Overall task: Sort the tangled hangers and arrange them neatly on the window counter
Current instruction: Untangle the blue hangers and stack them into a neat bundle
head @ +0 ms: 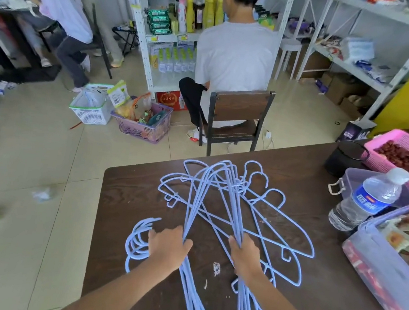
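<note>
Left hand fingers clenched around a bunch of light-blue wire hangers, gripping several wires at once. Right hand fingers likewise clenched around a second bunch, just beside the first. Both bunches run from 6 o'clock under the forearms up to 12 o'clock, where they converge and cross.

Hanger tangle sits on the dark wood bench, spread from centre out to 3 o'clock. Hooks stick out at 12 to 1 o'clock of the pile; shoulder loops fan toward 3 and 4 o'clock. A separate cluster of hooks curls out at 9 o'clock of the left hand, overhanging the bench's left edge.

Small white scrap lies on the bench between the two wrists.

At 2 o'clock of the pile: clear water bottle with blue label, standing upright. Just beside it, at 3 to 4 o'clock, a clear plastic bin with mixed contents. Further out at 1 to 2 o'clock, a pink basket holding dark red fruit, and a black mesh cup beside it.

Beyond the bench at 12 o'clock, a person in a white shirt sits on a wooden chair, back to camera, facing stocked shelves.
</note>
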